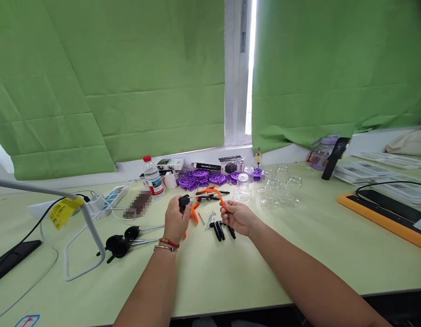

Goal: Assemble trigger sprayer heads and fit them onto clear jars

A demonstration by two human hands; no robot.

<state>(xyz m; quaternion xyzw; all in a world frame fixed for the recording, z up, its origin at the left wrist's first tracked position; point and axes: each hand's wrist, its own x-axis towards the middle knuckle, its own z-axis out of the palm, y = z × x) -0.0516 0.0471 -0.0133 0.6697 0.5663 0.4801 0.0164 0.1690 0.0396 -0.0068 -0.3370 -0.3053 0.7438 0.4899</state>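
My left hand [175, 221] is closed round a black handle piece [183, 200] with a thin metal rod sticking out to the right. My right hand [238, 217] pinches a curved orange plastic part [220, 196] that meets the rod's far end. Both hands hover just above the pale green table [210, 268]. Beneath them lie several metal rods [209, 220], black caps [221, 230] and another orange piece [194, 212]. Two assembled black-handled tools [124, 242] rest to the left of my left wrist.
Purple round parts [201, 177], clear plastic cups [278, 188], a water bottle [153, 179] and small boxes line the back. A power strip [110, 198] and white lamp frame [77, 236] stand left. An orange-edged mat [384, 213] lies right. Green curtains hang behind.
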